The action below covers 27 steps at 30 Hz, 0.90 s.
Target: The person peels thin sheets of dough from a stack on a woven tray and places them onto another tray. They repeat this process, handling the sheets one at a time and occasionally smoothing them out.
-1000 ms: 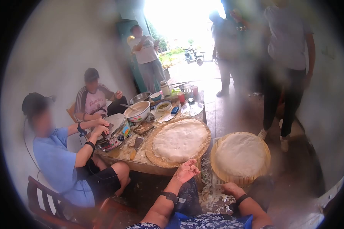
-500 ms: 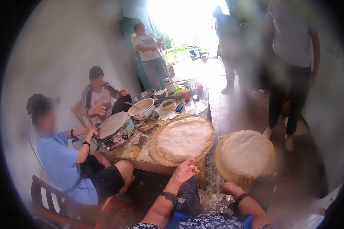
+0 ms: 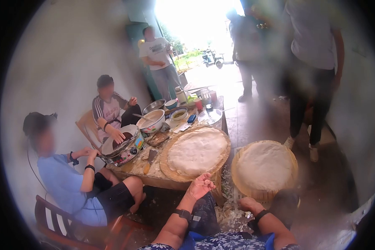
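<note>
My left hand [image 3: 201, 187] is raised over my left knee, palm up, with its fingers loosely curled and nothing in them. It is close to the lower edge of a round woven tray [image 3: 166, 166] at the table corner. A wide, flat, pale sheet of dough [image 3: 198, 151] covers most of that tray. My right hand [image 3: 251, 205] rests by my right knee, its fingers folded in and partly hidden. Just beyond it is a second woven tray [image 3: 296, 173], bearing another pale round sheet [image 3: 265, 164]. Neither hand touches the dough.
A co-worker in blue [image 3: 64, 179] sits left, hands by a round griddle [image 3: 125, 156]. Another person's hand [image 3: 117, 135] is over its dark patch. A batter bowl [image 3: 154, 121] and cups [image 3: 198, 104] crowd the wooden table [image 3: 154, 180]. A person [image 3: 314, 62] stands right.
The person in the striped-sleeve shirt has reached down onto the griddle, where a dark patch now shows. The co-worker in blue has drawn both hands back slightly. My hands have hardly moved.
</note>
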Tool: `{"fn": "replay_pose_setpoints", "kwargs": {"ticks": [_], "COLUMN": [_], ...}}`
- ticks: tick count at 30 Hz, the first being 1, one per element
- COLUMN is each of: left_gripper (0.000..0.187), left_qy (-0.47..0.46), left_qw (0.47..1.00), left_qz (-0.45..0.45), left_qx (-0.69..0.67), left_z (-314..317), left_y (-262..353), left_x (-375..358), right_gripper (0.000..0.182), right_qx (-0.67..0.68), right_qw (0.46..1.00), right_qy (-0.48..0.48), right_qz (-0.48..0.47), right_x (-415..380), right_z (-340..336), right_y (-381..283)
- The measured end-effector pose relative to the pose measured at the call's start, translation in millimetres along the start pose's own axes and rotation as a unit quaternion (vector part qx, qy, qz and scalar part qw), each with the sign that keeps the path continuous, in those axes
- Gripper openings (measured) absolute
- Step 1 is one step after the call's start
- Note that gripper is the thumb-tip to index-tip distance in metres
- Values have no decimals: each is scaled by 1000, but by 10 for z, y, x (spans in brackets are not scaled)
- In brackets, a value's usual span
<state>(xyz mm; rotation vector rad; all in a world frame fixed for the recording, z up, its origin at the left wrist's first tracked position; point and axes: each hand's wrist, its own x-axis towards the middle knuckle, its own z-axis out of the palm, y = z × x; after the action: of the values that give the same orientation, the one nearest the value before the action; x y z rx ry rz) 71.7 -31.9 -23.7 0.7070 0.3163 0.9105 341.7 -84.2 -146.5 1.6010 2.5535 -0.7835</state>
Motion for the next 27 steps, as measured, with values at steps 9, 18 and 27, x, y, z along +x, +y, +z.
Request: {"fn": "replay_pose_setpoints", "kwargs": {"ticks": [9, 18, 27], "left_gripper": [34, 34, 34], "left_qy": [-4, -8, -8], "left_qw": [1000, 1000, 1000], "left_qz": [6, 4, 5], "left_qx": [8, 5, 5], "left_z": [26, 60, 56], "left_y": [7, 10, 26], "left_x": [-12, -18, -25], "right_gripper": [29, 29, 29], "right_qx": [-11, 3, 0], "right_qw": [999, 1000, 1000], "right_qy": [23, 26, 16], "right_qz": [-20, -11, -1], "right_x": [25, -28, -46], "right_z": [50, 7, -50], "right_y": [15, -44, -112]}}
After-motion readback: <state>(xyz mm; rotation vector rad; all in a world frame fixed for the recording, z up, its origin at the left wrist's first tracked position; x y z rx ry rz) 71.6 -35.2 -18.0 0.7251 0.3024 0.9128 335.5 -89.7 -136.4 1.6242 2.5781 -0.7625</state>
